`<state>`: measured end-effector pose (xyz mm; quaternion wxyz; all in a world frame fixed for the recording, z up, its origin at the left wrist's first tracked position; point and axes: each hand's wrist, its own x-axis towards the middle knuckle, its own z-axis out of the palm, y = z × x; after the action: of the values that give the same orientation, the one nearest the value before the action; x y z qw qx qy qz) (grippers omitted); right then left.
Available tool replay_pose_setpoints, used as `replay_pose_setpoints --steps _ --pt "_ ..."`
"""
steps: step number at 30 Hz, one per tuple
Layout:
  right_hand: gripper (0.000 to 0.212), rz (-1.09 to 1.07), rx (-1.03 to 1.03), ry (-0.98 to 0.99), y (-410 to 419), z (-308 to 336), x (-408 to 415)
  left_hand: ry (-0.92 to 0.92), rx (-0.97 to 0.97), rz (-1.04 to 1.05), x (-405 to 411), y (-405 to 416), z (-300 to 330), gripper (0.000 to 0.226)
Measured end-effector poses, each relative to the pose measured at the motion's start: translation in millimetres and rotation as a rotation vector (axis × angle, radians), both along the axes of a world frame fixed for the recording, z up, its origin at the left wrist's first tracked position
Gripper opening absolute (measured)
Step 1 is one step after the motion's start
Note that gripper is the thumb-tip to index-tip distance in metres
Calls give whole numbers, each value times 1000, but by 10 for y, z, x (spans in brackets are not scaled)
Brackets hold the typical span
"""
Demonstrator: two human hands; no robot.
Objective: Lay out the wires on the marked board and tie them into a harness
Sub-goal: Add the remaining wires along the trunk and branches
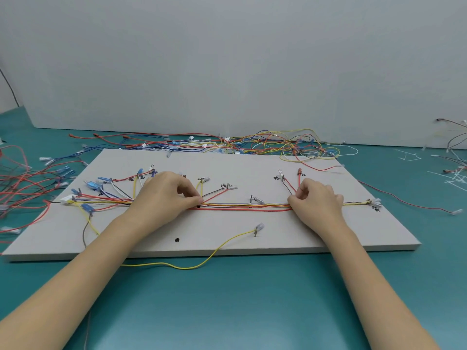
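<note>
Wires point(242, 206) already run as a gathered trunk along the middle of the marked board point(303, 233), with branches fanning off to labelled pegs at the upper left, at the centre and near the right edge; the laying-out looks largely done. Left hand point(165, 192) pinches the trunk between thumb and fingertips where the left fan converges; right hand point(317, 199) has its fingers curled onto the trunk's other end, just below two branches that rise to terminals; the stretch between the hands lies straight and close-packed. One yellow wire point(202, 261) is hooked on a lower peg but sags off the board's front edge onto the teal desk point(240, 311), so at least that lead is not yet routed. No tie can be made out around the trunk, though one could be too small to see; by this judgement the binding is mostly still ahead. Spare leads point(265, 144) lie heaped behind the board, more sprawl at far left, and white offcuts point(452, 178) lie at right.
</note>
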<state>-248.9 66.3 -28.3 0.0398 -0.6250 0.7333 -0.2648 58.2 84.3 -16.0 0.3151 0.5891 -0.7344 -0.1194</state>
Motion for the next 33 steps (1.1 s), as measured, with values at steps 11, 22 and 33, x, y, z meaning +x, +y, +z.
replay_pose_setpoints --steps 11,22,33 --pt "18 96 19 -164 2 16 -127 -21 32 -63 8 -10 -7 9" --pt "17 178 95 -376 -16 108 -242 -51 2 -74 -20 -11 -102 23" --pt "19 111 148 -321 78 195 -371 -51 -8 -129 -175 125 -79 24"
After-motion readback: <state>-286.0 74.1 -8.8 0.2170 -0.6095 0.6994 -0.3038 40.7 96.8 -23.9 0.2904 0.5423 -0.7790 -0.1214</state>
